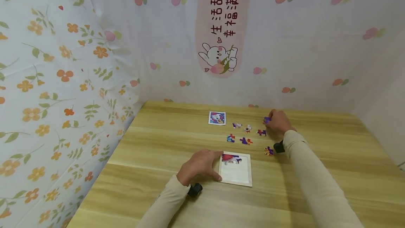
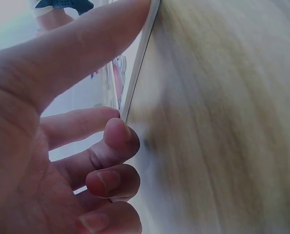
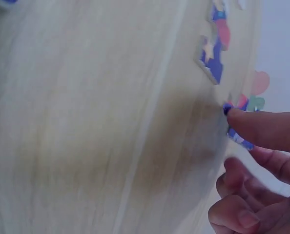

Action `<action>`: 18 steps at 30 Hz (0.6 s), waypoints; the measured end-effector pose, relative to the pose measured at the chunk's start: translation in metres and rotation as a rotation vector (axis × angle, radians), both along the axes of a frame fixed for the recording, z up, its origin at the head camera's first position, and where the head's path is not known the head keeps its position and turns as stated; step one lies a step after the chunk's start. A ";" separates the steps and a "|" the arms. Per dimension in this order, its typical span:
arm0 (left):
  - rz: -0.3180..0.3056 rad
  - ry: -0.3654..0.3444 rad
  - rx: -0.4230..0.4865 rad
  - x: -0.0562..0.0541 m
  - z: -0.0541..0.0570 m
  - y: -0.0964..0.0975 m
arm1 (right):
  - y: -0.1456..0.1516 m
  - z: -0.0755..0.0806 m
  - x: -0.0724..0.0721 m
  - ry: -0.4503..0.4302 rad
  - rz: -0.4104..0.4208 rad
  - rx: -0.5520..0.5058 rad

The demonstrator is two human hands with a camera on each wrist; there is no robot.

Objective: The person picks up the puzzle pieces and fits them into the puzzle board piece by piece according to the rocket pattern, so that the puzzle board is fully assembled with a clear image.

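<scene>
My left hand (image 1: 202, 164) holds the left side of a white puzzle tray (image 1: 250, 171), index finger at its upper corner and thumb at its lower one. Two joined-looking pieces, red, purple and grey, fill the tray's top left part (image 1: 231, 159); the bare white bottom shows elsewhere. In the left wrist view the other fingers (image 2: 113, 180) curl beside the tray's edge. At the far right of the loose pieces, my right hand (image 1: 278, 122) pinches a purple puzzle piece (image 3: 240, 138) between thumb and fingers. The thumb covers part of this piece.
Several loose puzzle pieces lie beyond the tray, among them a red and purple one (image 1: 261, 132) and a purple and orange one (image 1: 246, 141). Another piece (image 1: 268, 151) lies near the right wrist. A small square picture card (image 1: 217, 118) is at the back, before the curtain (image 1: 171, 62).
</scene>
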State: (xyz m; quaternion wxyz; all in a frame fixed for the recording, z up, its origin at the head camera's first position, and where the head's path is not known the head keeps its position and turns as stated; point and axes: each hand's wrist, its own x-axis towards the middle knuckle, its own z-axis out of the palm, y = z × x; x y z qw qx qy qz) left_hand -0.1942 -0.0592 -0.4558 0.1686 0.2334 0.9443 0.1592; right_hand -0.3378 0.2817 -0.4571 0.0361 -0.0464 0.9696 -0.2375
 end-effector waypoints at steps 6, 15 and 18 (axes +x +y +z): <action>-0.025 0.033 -0.002 -0.002 0.002 0.001 | 0.010 0.005 0.000 0.018 -0.033 -0.099; -0.006 0.012 0.002 0.000 0.002 0.004 | 0.017 0.010 0.020 -0.003 -0.007 -0.186; 0.001 0.007 -0.003 0.000 0.002 0.004 | 0.014 0.011 0.031 0.009 0.040 -0.191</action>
